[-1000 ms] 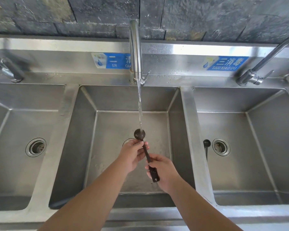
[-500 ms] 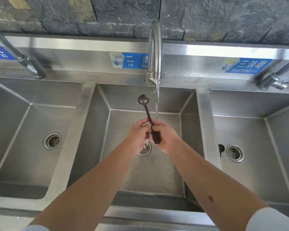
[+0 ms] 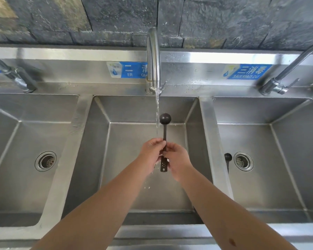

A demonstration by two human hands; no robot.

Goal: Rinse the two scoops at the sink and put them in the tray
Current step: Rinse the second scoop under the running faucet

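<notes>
- At the centre of the frame both hands hold one dark scoop (image 3: 164,141) by the middle of its handle, over the middle basin (image 3: 116,159) of a three-basin steel sink.
- The left hand (image 3: 153,150) is closed around the handle from the left, and the right hand (image 3: 177,157) pinches it from the right; the fingers of the two hands nearly meet on the handle.
- The scoop stands roughly upright in the picture, its round bowl toward the upper centre and its handle end, which has small cut-outs, poking out below the hands.
- The tap (image 3: 153,58) at upper centre is running. Its water stream (image 3: 157,112) falls just left of the scoop's bowl and lands on the left hand's fingers, so the bowl itself is not under the flow at this instant.
- The second scoop (image 3: 228,157) lies in the right basin at the right of the frame, near its drain (image 3: 243,161), well apart from both hands.
- I judge the task to be at an early stage: the first scoop is mid-rinse, and the second looks as if it is waiting its turn, though I cannot tell whether it has been rinsed.
- No tray is in view, so neither scoop has been put away.
</notes>
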